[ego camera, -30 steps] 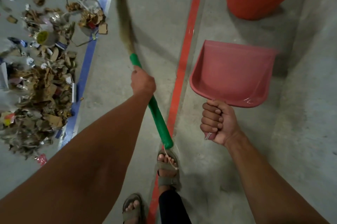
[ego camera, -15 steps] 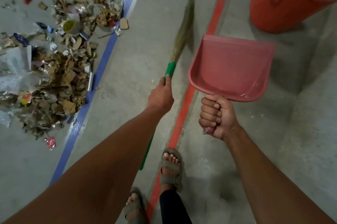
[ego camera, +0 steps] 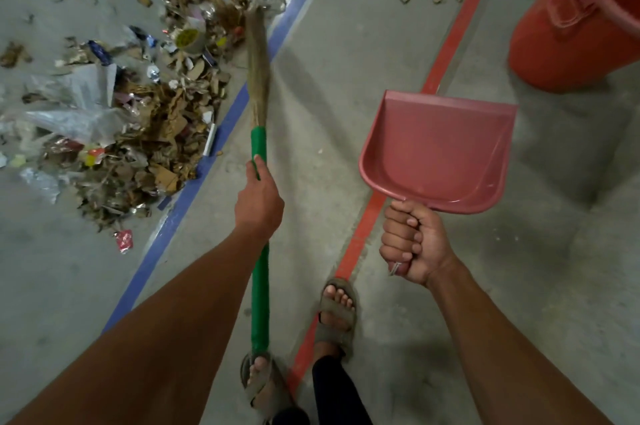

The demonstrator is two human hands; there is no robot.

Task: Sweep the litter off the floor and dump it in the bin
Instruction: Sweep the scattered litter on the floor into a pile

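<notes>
Broom in the left hand, dustpan in the right, litter heaped on the floor.
The left hand [ego camera: 259, 201] grips the green-handled broom [ego camera: 259, 144], whose bristles now reach the edge of the litter pile [ego camera: 138, 120] left of the blue line [ego camera: 221, 134], having swung back from beside the pan. The right hand [ego camera: 412, 244] clenches the handle of the empty pink dustpan [ego camera: 436, 151]; the orange bin [ego camera: 581, 19] stands at upper right.
</notes>
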